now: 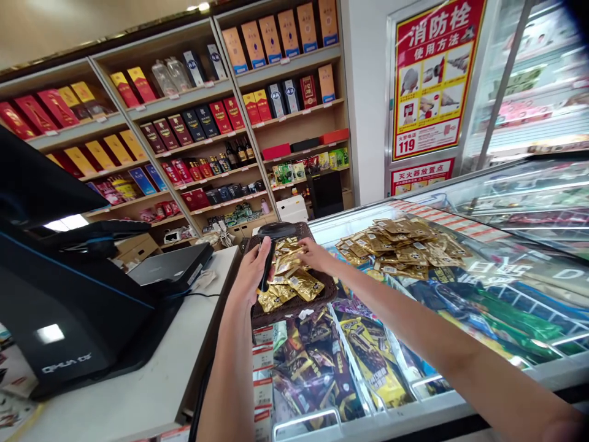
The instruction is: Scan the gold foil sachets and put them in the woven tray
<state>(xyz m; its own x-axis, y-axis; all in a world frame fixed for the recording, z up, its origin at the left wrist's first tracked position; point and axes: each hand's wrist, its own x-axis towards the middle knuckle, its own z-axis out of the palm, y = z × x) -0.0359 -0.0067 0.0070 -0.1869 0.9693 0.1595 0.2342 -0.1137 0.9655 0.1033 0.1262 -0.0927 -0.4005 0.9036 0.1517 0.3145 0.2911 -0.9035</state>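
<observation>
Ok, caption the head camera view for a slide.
Left hand holds a black handheld barcode scanner over gold foil packets in a brown woven basket; right hand touches them.

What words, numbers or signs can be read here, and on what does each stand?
"消防栓 使用方法": red poster, top.
"119": same poster, lower left.
"灭火器放置点": red sign below it.
Too small or blurred: logo on till, shelf boxes, gold packets, scanner in left hand.

Wooden shelves (179, 97) of boxed bottles ahead of me from upper left to centre, white wall (363, 123) beside them, red poster (432, 73) upper right, glass-door fridge (538, 80) far right, white counter (151, 380) lower left, ceiling lamp (199, 7) glowing at top
</observation>
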